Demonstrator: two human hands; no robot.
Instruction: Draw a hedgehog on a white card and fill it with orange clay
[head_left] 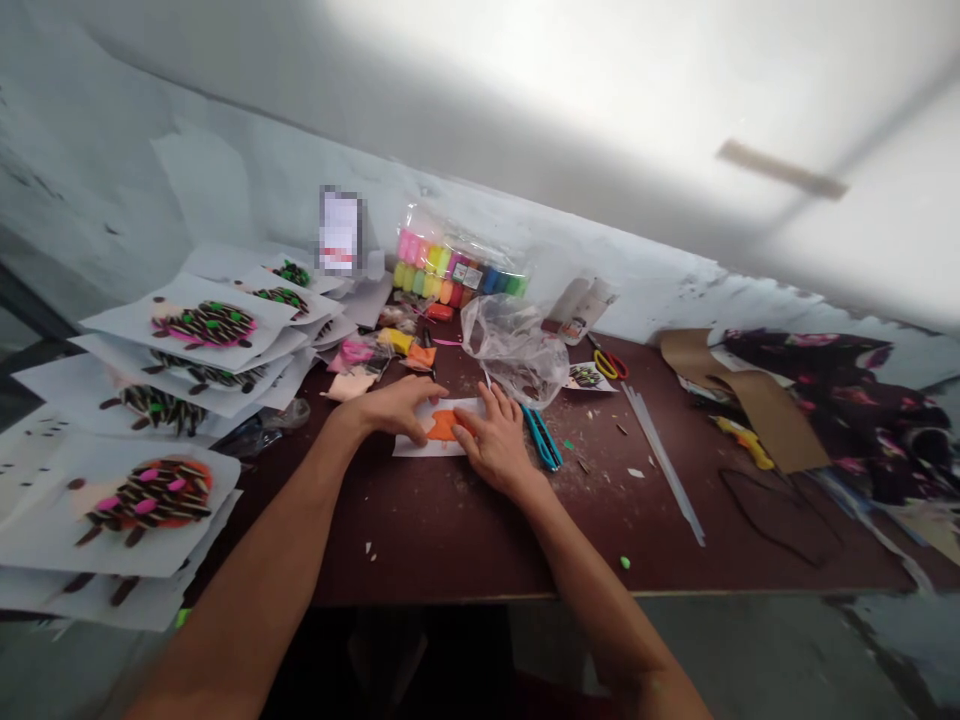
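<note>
A small white sheet of paper (409,447) lies on the dark red table, with a flattened patch of orange modelling clay (442,424) on it. My left hand (399,406) rests at the sheet's left side, fingers apart and curved around the clay's left edge. On the right, my right hand (496,437) lies over the paper with its fingers stretched out, thumb and fingertips touching the clay's right edge. Neither hand grips anything. A teal utility knife (541,438) lies just beside my right hand. Part of the clay and sheet is hidden under the fingers.
Stacked paper sheets with clay hedgehogs (202,325) fill the left side. Behind are clay packets (397,340), a coloured clay set (457,270), a plastic bag (517,350) and a white bottle (592,310). Rightward lie scissors (611,363), clear glue sticks (664,465) and a yellow glue gun (742,440).
</note>
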